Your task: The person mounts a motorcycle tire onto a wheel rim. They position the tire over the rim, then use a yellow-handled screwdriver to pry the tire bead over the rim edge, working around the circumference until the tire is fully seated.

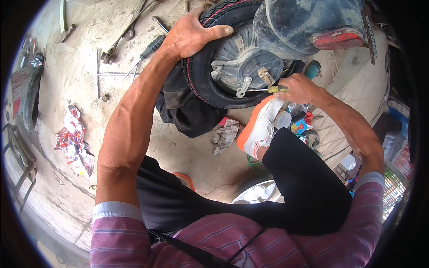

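Observation:
A wheel with a black, red-lined tyre [195, 85] sits in front of me, a dark cloth [192, 114] beneath its near left side. My left hand [190, 35] grips the tyre's upper left edge, its thumb stretched over the sidewall and the other fingers partly hidden. In the middle of the wheel is a grey metal hub [254, 67] with a threaded axle end [265, 76] and a small lever arm [243, 87]. My right hand [297, 89] is closed round a yellow-handled screwdriver [278, 89]. Its thin shaft points left and reaches the lever arm; exact contact is unclear.
A dirty rear fender [286, 27] with a red light [338, 39] overhangs the wheel. Tools, including a green-handled screwdriver [153, 46] and a cross-shaped metal rod [116, 74], lie left. A crumpled wrapper [73, 138] is on the floor. My shoe [263, 123] stands close below the wheel.

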A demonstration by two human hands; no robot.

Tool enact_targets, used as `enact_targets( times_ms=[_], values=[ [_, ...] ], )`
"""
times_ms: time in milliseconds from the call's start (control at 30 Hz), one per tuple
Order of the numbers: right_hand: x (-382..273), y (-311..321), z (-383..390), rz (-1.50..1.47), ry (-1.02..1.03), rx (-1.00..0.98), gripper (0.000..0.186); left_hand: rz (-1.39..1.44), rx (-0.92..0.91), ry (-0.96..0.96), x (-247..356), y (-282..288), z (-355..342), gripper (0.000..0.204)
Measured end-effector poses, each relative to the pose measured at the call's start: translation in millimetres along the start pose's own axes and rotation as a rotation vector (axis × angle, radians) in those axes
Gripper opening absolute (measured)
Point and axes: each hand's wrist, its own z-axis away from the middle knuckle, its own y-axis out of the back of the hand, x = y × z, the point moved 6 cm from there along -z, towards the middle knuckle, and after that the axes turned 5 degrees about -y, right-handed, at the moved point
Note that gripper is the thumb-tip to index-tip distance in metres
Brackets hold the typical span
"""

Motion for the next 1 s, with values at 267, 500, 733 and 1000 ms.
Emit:
enact_targets(
  times_ms=[267, 500, 733, 1000],
  values=[
    [-16.7, 1.5, 6.9, 0.077, -0.082, 0.120, 0.040, 0.085, -0.032, 0.122, 4.3, 3.8, 4.8, 0.082],
    [-30.5, 9.9, -3.9, 0.111, -0.133, 0.094, 0.044, -0.048, -0.019, 0.111, -6.6, 2.5, 2.2, 0.090],
    [-22.3, 0.8, -6.9, 0.164, -0.069, 0.121, 0.045, 0.083, -0.048, 0.109, 8.5, 6.3, 0.3, 0.081],
    [-13.7, 1.5, -15.4, 0.251, 0.079, 0.086, 0.039, 0.180, -0.048, 0.100, 11.2, 4.5, -2.4, 0.075]
  ],
)
